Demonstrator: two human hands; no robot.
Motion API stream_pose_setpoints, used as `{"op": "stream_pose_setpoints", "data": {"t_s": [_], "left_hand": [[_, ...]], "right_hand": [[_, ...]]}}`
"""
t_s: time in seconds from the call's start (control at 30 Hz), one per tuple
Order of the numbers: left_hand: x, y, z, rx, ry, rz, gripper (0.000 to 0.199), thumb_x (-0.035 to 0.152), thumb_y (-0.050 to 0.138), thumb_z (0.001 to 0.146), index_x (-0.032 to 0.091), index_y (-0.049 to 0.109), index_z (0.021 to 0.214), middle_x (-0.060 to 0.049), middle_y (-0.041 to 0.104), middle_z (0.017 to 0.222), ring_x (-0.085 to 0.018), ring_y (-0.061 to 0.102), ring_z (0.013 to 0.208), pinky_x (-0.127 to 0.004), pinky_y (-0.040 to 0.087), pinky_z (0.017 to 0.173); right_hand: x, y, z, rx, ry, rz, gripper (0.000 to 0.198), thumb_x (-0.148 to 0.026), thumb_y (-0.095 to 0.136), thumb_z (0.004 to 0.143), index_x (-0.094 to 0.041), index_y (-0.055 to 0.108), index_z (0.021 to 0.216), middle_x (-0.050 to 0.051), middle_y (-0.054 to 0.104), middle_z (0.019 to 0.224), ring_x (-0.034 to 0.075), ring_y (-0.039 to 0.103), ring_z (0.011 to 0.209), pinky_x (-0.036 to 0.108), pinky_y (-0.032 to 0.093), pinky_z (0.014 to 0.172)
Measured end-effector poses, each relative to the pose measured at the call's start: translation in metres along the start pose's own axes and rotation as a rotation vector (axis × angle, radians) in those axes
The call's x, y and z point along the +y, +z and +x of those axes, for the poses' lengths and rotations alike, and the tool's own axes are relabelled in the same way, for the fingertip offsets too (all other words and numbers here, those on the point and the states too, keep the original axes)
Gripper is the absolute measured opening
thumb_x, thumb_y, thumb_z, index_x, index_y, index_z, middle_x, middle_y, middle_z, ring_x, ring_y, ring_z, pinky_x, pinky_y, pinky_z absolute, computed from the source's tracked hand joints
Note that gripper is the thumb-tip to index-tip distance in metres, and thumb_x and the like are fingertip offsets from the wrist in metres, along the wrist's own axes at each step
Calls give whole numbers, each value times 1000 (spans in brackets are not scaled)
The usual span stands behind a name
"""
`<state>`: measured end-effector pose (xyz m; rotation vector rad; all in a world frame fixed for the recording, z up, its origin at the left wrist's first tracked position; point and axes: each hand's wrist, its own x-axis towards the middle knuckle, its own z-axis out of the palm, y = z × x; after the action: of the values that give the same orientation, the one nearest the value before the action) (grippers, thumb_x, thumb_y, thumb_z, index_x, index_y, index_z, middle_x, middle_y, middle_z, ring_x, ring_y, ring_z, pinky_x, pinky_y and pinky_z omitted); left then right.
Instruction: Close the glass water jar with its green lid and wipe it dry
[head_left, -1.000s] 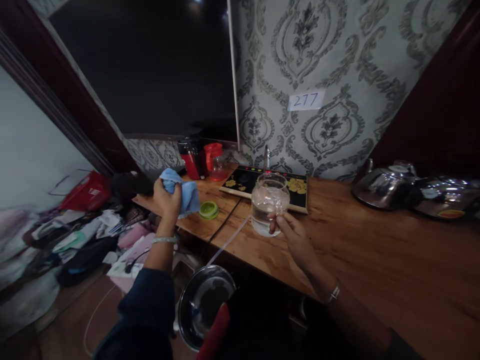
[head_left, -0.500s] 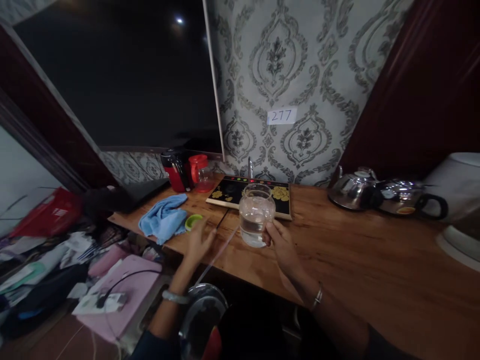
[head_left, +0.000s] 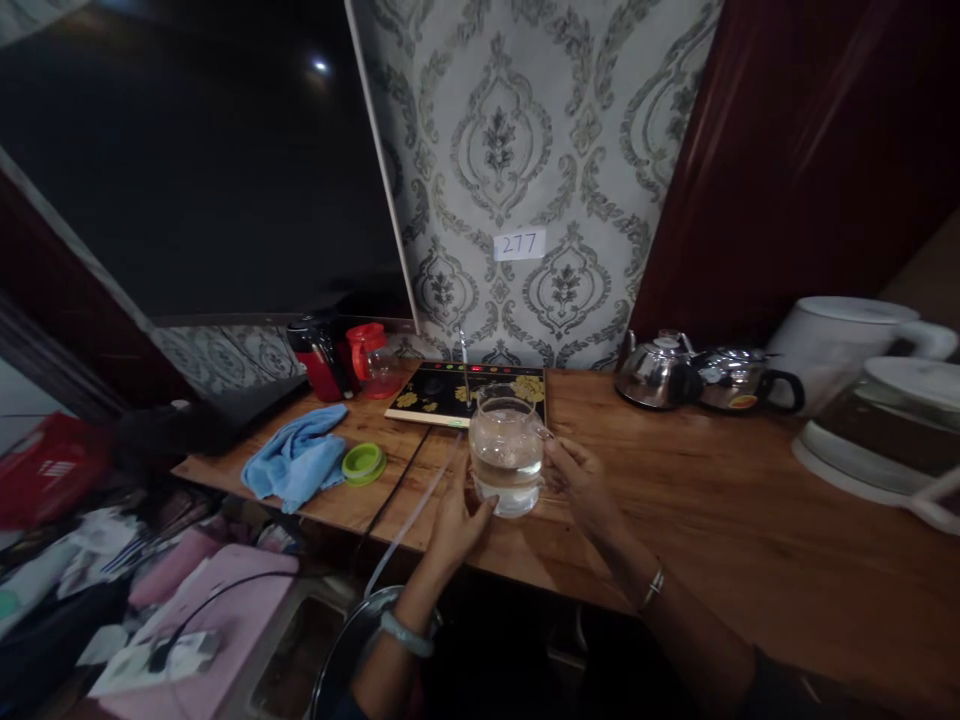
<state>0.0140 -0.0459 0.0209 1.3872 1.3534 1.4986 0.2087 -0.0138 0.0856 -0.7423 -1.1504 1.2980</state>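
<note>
A clear glass jug (head_left: 507, 455), lidless and partly filled with clear liquid, is upright between my hands over the front of the wooden counter. My right hand (head_left: 581, 475) grips it at its right side, where a handle seems to be. Around its lower left side curls my left hand (head_left: 459, 515), thumb in front; some of its fingers are hidden behind the glass. Just behind the jug lies a black induction cooktop (head_left: 431, 390) with gold flowers and a thin metal spout (head_left: 464, 365) rising over it. A round green lid (head_left: 364, 463) rests to the left.
Left on the counter (head_left: 697, 530) are a blue cloth (head_left: 296, 460), a red-lidded jug (head_left: 373, 362) and a red-black flask (head_left: 322, 358). Two steel kettles (head_left: 656, 372) and a white appliance with a glass pot (head_left: 892, 425) stand right. A cable and a clear tube (head_left: 409, 530) cross the front edge.
My left hand has moved right, from near the green lid onto the jug's left side. The jug stays in my right hand, slightly lower in view. The camera has turned to the right.
</note>
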Motion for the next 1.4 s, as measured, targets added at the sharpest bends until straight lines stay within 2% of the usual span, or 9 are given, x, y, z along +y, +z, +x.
{"op": "stream_pose_setpoints", "data": {"t_s": [0.3, 0.47, 0.57, 0.7, 0.87, 0.97, 1.07, 1.23, 1.4], "left_hand": [[1, 50, -11, -13, 3, 64, 77, 35, 79, 69, 19, 53, 140, -18, 56, 146, -34, 51, 138, -50, 35, 118], [-3, 58, -9, -181, 67, 86, 79, 33, 71, 77, 17, 44, 149, -17, 58, 143, -30, 54, 134, -48, 41, 115], [-1, 53, -9, -239, 94, 136, 72, 34, 68, 80, 18, 47, 148, -16, 62, 139, -27, 60, 127, -46, 46, 110], [5, 27, -3, -210, 170, 305, 45, 36, 62, 85, 19, 67, 127, -13, 71, 126, -27, 66, 117, -46, 51, 105], [12, -44, 24, 34, 314, 758, 40, 29, 54, 87, 19, 68, 123, -13, 70, 127, -31, 62, 122, -52, 45, 109], [11, -92, 41, 200, 230, 1071, 44, 27, 54, 85, 12, 65, 124, -19, 66, 131, -35, 57, 126, -53, 41, 110], [5, -127, 49, 232, 119, 1304, 46, 27, 54, 85, 7, 63, 126, -23, 62, 134, -38, 52, 130, -53, 41, 109], [-6, -152, 51, 186, -15, 1423, 46, 29, 54, 87, 11, 61, 129, -19, 62, 133, -36, 54, 126, -49, 46, 103], [-11, -157, 55, 163, -18, 1429, 49, 31, 54, 89, 9, 58, 133, -21, 56, 139, -34, 54, 122, -45, 46, 102]], "right_hand": [[-18, -41, -4, 67, -1, -22, 55, -68, 78, 68, -23, 47, 59, -10, 31, 49, 7, 22, 44, 22, 22, 40], [-23, -59, -3, 148, -38, -11, 56, -68, 82, 63, -22, 51, 56, -9, 32, 49, 7, 24, 44, 22, 20, 40], [-26, -68, -2, 155, -54, -16, 57, -67, 83, 63, -22, 50, 54, -9, 31, 47, 7, 24, 43, 22, 22, 41], [-27, -81, -1, 155, -85, -55, 50, -64, 82, 67, -21, 58, 57, -8, 36, 46, 8, 30, 44, 23, 26, 42], [-10, -102, -4, 350, -119, -67, 48, -66, 78, 70, -21, 64, 63, -2, 57, 59, 13, 51, 57, 25, 43, 55], [8, -112, -12, 515, -42, -21, 44, -61, 83, 64, -21, 66, 68, -2, 62, 67, 13, 57, 63, 24, 48, 58], [25, -117, -23, 547, 15, 42, 38, -53, 85, 64, -21, 67, 73, -4, 63, 70, 12, 59, 66, 22, 49, 61], [39, -121, -33, 517, 113, 120, 37, -49, 88, 60, -22, 68, 75, -3, 66, 71, 14, 61, 66, 22, 51, 59], [52, -128, -37, 495, 167, 83, 36, -48, 88, 61, -21, 71, 80, -2, 69, 76, 15, 63, 69, 22, 51, 59]]}}
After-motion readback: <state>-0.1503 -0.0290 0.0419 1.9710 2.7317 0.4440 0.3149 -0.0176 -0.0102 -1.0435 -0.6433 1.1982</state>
